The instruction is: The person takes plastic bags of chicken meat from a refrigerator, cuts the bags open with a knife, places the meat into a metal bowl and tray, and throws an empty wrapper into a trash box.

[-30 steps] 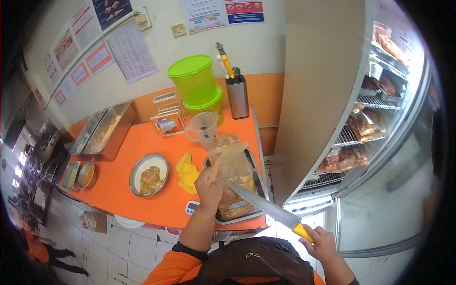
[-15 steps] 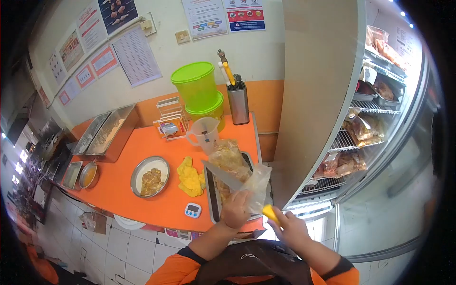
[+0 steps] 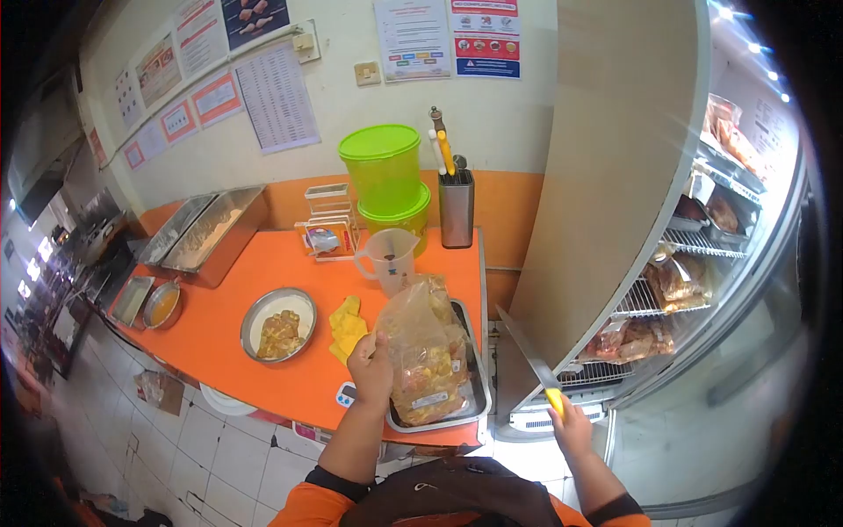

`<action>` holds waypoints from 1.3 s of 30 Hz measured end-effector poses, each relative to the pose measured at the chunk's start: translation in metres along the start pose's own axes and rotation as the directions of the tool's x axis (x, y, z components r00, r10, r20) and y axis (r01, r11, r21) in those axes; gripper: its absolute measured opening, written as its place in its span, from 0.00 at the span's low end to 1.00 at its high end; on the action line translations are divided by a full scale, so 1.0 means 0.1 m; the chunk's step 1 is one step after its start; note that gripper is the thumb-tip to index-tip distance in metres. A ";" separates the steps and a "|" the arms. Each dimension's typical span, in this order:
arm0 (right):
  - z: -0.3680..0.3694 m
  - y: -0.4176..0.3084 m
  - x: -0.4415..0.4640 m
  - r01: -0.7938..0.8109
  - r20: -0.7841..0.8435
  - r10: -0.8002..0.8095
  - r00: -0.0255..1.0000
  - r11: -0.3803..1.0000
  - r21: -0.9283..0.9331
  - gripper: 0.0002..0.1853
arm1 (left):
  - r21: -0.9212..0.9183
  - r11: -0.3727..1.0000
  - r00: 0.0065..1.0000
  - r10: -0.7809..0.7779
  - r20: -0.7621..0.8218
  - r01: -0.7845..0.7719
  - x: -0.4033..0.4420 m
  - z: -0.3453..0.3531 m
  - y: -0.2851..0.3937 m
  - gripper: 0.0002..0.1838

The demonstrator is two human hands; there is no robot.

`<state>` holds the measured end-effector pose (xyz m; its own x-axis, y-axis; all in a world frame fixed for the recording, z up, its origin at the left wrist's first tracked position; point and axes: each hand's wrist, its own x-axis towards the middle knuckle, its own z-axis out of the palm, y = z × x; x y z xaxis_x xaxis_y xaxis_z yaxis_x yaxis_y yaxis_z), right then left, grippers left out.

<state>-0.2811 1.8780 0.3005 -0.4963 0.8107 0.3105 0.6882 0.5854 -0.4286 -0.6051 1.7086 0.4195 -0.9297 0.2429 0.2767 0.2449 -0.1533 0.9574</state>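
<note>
My left hand [image 3: 372, 364] is closed on the edge of a clear plastic bag [image 3: 413, 329], lifted at its near-left side. Inside the bag lies yellowish-brown marinated meat [image 3: 432, 378], with a small white label showing on the plastic. The bag rests in a metal tray [image 3: 479, 406] at the table's right end. Out to the right, beyond the table edge, my right hand [image 3: 572, 426] grips a knife [image 3: 533, 358] by its yellow handle. The blade points up and away, apart from the bag. A yellow cloth [image 3: 348, 329] lies left of my left hand, and a white timer [image 3: 345, 394] is partly behind my wrist.
On the orange table [image 3: 263, 255] are a metal bowl [image 3: 248, 327] with white liquid and meat, a measuring jug [image 3: 389, 256], green-lidded tubs [image 3: 382, 171] and a knife block [image 3: 457, 211]. An open refrigerator [image 3: 654, 303] with bagged meat stands to the right.
The knife has moved right, away from the bag, in my right hand. My left hand has shifted left and now holds up the bag's edge. The view has tilted slightly.
</note>
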 end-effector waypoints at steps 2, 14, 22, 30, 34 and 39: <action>0.19 -0.26 0.46 -0.046 0.100 0.051 0.994 0.998 -0.052 0.25 | -0.006 1.000 1.000 0.028 0.008 -0.028 -0.04 0.00 -0.01 0.11; 0.55 -1.75 1.37 0.617 -0.251 -0.565 0.786 0.744 0.255 0.18 | 0.316 0.910 0.960 0.281 0.001 -0.267 -0.18 -0.02 0.14 0.07; 0.57 -2.54 0.82 0.659 -0.221 -0.655 0.722 0.554 0.509 0.13 | 0.131 0.991 0.992 0.042 -0.119 -0.027 -0.10 0.13 0.06 0.08; 0.61 -2.55 0.78 0.461 -0.024 -0.575 0.818 0.630 0.625 0.06 | -0.239 0.937 0.962 -0.270 -0.037 0.254 0.09 0.25 0.02 0.13; 0.51 -2.51 0.93 0.663 -0.030 -0.743 0.668 0.577 0.477 0.07 | -0.453 0.717 0.829 -0.550 0.099 0.530 0.36 0.30 -0.09 0.21; 0.46 -2.50 0.98 0.816 -0.139 -0.826 0.547 0.489 0.309 0.13 | -0.653 0.475 0.703 -0.700 0.126 0.590 0.77 0.45 -0.21 0.18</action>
<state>-0.5261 1.8110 0.3992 -0.7661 -0.0401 0.6414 -0.2324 0.9478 -0.2184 -0.6693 1.7731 0.4245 -0.7901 0.3990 -0.4653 -0.6120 -0.5546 0.5638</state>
